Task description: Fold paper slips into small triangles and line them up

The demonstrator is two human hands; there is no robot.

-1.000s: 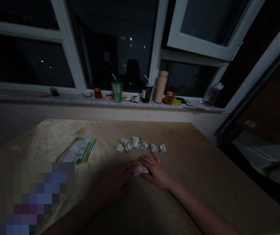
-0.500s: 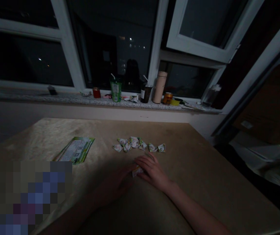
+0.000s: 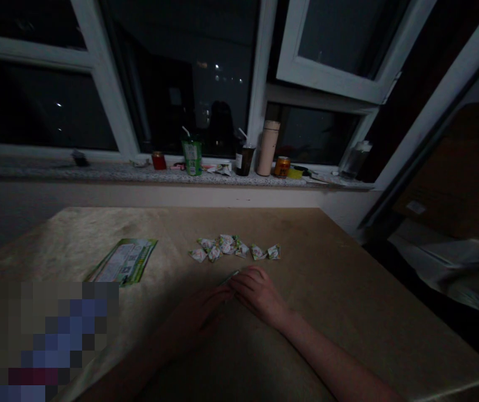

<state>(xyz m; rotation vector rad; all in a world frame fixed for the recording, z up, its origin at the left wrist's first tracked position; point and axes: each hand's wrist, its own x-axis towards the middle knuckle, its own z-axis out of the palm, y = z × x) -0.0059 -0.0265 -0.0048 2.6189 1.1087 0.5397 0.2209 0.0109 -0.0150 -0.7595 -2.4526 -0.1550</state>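
Observation:
My right hand point(image 3: 260, 293) rests low over the table with its fingers bent round a small packet point(image 3: 231, 276), of which just a pale green edge shows. From the left, in shadow, my left hand point(image 3: 201, 310) meets it, its fingertips closed on the same packet. Most of the packet is hidden under the fingers. Just beyond the hands lie several small white-and-green twisted packets point(image 3: 226, 243) in a loose row. To the left is a flat green printed bag point(image 3: 128, 261).
The table point(image 3: 327, 312) has a tan cover. On the windowsill point(image 3: 130, 174) behind it stand a green cup point(image 3: 192, 156), a dark cup point(image 3: 245, 161), a pink flask point(image 3: 268, 148), a red jar point(image 3: 158, 161) and an amber jar point(image 3: 282, 167). A blurred patch hides the lower left.
The packet has turned between my fingers: its orange-and-white face showed before, now only a thin edge. My hands stay close together. The view has shifted slightly.

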